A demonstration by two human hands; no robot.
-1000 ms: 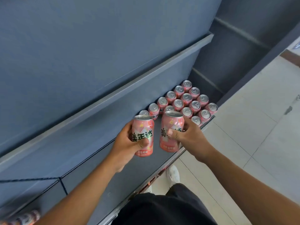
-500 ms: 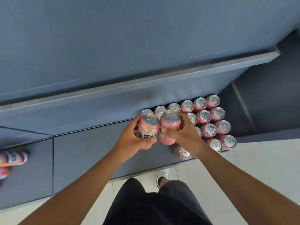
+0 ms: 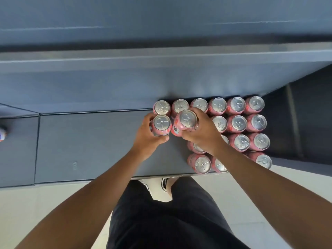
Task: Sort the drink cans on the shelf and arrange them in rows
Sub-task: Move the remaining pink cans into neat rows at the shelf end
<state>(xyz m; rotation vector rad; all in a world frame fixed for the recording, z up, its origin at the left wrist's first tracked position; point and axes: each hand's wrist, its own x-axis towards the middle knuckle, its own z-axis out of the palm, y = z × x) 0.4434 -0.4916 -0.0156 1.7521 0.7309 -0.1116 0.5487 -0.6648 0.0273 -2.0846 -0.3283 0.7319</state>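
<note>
Two pink cans at left edge of the can block [image 3: 237,124] on grey shelf [image 3: 100,146]: left can [image 3: 161,124] upright, right can [image 3: 186,121] tilted. Left hand [image 3: 146,141] wrapped round the upright one, right hand [image 3: 203,130] gripping the tilted one. Black shorts [image 3: 170,218] and pale floor [image 3: 291,178] below.

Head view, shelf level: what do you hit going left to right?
Can at the left edge → bare shelf → left hand → can in left hand → can in right hand → right hand → pink cans standing in rows → dark shelf side panel.
</note>
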